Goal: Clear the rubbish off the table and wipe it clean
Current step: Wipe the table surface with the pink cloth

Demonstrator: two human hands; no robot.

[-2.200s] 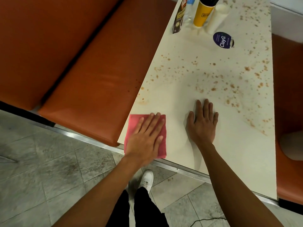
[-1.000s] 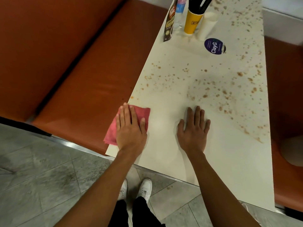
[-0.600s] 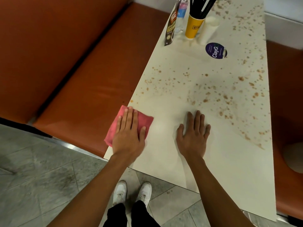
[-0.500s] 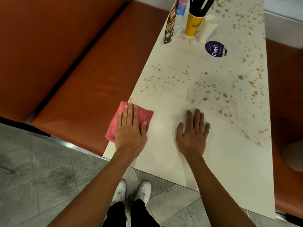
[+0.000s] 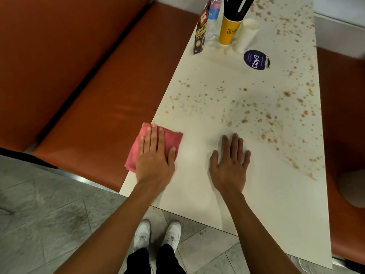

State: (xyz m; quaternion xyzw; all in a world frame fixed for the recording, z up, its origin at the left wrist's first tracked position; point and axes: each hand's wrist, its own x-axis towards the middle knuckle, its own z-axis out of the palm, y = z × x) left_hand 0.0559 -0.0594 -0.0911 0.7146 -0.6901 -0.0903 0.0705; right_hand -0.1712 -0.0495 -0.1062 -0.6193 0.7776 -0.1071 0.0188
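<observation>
A long white table (image 5: 276, 204) carries brown spatter (image 5: 266, 115) over its middle and far part; the near part looks clean. My left hand (image 5: 155, 157) presses flat, fingers straight, on a pink cloth (image 5: 173, 137) at the table's left edge; part of the cloth hangs past the edge. Flat on the bare tabletop to its right lies my right hand (image 5: 230, 165), holding nothing. At the far end stand a yellow cup (image 5: 229, 30) with black straws, a white paper cup (image 5: 245, 34), a dark sachet (image 5: 200, 32), a small water bottle (image 5: 213, 16) and a round dark blue sticker (image 5: 255, 59).
Orange bench seats run along the left (image 5: 102, 107) and right (image 5: 347, 135) of the table. A pale rounded object (image 5: 353, 188) lies on the right seat. Grey tiled floor (image 5: 49, 224) and my white shoes (image 5: 158, 234) are below the table's near edge.
My left hand slid the cloth from the near edge leftward and farther along the table's left side. My right hand stayed flat in about the same place.
</observation>
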